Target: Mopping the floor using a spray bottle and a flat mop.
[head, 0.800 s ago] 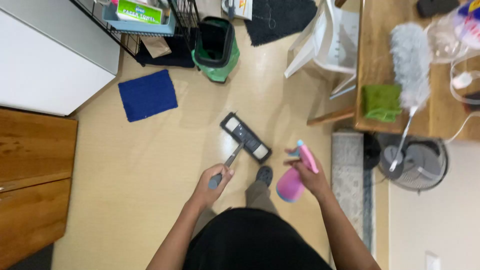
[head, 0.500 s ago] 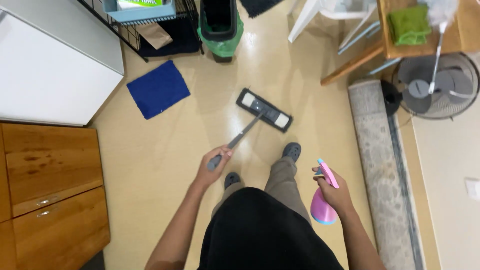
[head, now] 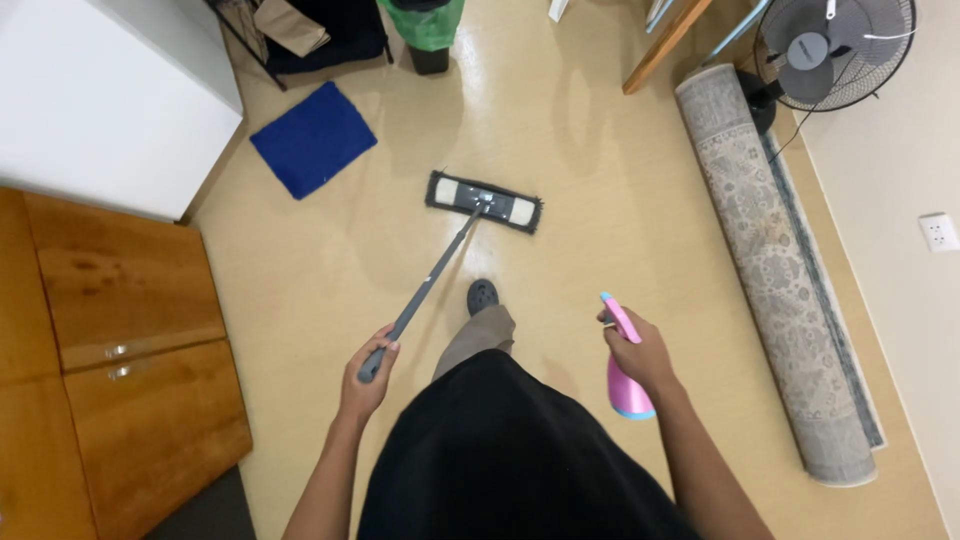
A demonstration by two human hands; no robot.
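My left hand (head: 367, 375) grips the end of a grey mop handle (head: 428, 285). The handle slants up to a flat mop head (head: 484, 201) with a dark fringe, lying on the beige floor ahead of my foot (head: 482, 296). My right hand (head: 640, 352) holds a pink spray bottle (head: 626, 372) by its neck, nozzle pointing forward and up, the body hanging below my fingers. The two hands are apart, one on each side of my dark-clothed body.
A rolled grey rug (head: 778, 260) lies along the right wall beside a floor fan (head: 835, 50). A blue mat (head: 313, 137) lies at the upper left near a white cabinet (head: 100, 100). Wooden cabinets (head: 110, 350) stand at the left. A green bin (head: 425, 25) is at the top.
The view has tilted down and to the right. The mop head has slid forward and now lies more crosswise. My right hand with the pink bottle has risen slightly.
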